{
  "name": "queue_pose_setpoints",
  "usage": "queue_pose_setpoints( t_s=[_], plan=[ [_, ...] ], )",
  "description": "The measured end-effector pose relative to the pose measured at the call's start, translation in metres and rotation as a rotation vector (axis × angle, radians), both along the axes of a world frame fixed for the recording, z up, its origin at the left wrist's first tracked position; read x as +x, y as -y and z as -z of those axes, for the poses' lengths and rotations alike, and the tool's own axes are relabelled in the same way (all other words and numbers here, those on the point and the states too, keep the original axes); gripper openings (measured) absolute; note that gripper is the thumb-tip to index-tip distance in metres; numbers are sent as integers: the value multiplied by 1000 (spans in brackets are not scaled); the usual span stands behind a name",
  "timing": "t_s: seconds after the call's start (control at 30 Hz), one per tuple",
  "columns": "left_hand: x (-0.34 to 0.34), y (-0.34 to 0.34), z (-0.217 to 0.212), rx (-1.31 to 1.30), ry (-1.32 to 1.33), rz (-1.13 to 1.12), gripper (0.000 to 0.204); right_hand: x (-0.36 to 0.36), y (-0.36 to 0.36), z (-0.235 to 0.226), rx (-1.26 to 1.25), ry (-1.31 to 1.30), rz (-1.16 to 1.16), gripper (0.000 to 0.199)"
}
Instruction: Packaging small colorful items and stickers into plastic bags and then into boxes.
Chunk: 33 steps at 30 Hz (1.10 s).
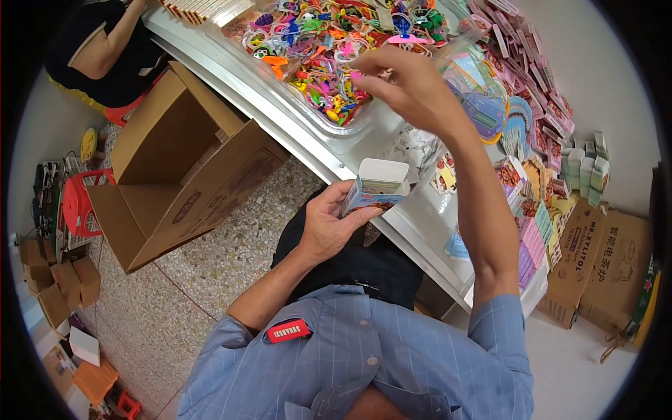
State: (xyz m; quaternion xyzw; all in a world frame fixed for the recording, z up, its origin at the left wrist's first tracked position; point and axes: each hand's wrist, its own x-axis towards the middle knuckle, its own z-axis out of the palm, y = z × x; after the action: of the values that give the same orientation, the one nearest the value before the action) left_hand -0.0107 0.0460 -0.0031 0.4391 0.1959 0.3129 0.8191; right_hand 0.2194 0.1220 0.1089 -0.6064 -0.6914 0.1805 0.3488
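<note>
My left hand (327, 222) grips a small blue and white carton (369, 192) over my lap at the table's edge. The carton's top flap stands open and something pale shows inside. Above the near side of a clear plastic tub (308, 115), my right hand (406, 87) has its thumb and forefinger drawn together. A bit of pink shows at those fingertips, too small to name. Many small colourful plastic trinkets (336, 91), some with loops, fill the tub.
Left of the white table (241, 94) stands a big open cardboard box (210, 189). Stacks of flat printed cards (516, 126) and pink cartons (539, 77) crowd the table's right side. Brown cartons (595, 259) lie beyond them. Another person (105, 56) sits at far left near a red stool (84, 203).
</note>
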Motion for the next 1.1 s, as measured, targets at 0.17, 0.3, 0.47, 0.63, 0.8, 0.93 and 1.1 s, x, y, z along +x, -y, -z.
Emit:
queue_pose_setpoints(
  t_s=[0.17,0.3,0.47,0.63,0.8,0.93,1.1],
  plan=[
    [-11,-1,1,16,0,-63,44,-12,-72,41,33,479,-98,16],
    [-19,-1,3,-7,-30,-87,45,-14,-85,38,-133,530,-203,13],
    [-19,-4,7,15,-28,-56,45,19,-67,14,-152,-384,-21,18],
    [-19,-6,7,-13,-22,-18,44,34,-58,4,-232,-1149,-152,23],
    [-24,-5,9,0,-58,-51,41,22,-73,13,-171,-1330,-24,23],
    [-30,-4,14,1,-61,-60,43,35,-76,7,-360,-1283,-364,25],
    [-35,-6,18,-40,-76,-53,42,1,-77,18,-311,-533,30,27]
  ],
)
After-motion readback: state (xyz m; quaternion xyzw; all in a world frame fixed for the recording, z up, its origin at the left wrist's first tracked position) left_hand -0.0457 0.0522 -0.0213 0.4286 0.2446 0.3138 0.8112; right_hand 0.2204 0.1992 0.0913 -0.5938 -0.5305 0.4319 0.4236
